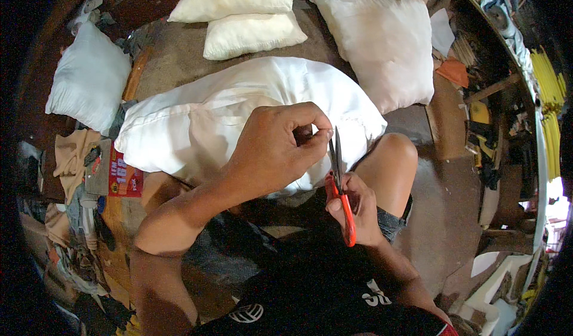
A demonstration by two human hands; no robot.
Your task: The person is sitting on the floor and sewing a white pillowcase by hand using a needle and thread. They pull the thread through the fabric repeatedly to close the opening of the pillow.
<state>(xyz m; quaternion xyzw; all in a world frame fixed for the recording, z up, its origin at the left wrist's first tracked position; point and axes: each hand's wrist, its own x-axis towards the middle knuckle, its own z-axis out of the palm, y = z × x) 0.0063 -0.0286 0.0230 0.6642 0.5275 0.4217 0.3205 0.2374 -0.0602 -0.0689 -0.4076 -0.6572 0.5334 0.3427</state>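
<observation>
A big white pillow (268,85) lies across my lap and legs. Over its middle is my left hand (277,148), thumb and forefinger pressed together in a pinch; whatever sits between those fingertips is too fine to make out. My right hand (361,207) is closed round red-handled scissors (338,184), held upright just right of the left fingertips. The dark blades point up and lie near each other, their tips close beside the pinch. The fingers of my right hand partly cover the handles.
Two stacked cream pillows (253,37) lie beyond the large one. More white pillows (388,49) are at the far right, another pillow (89,79) at the left. A red packet (124,172) sits among clutter on the left. Wooden shelving with yellow strips (546,85) stands along the right.
</observation>
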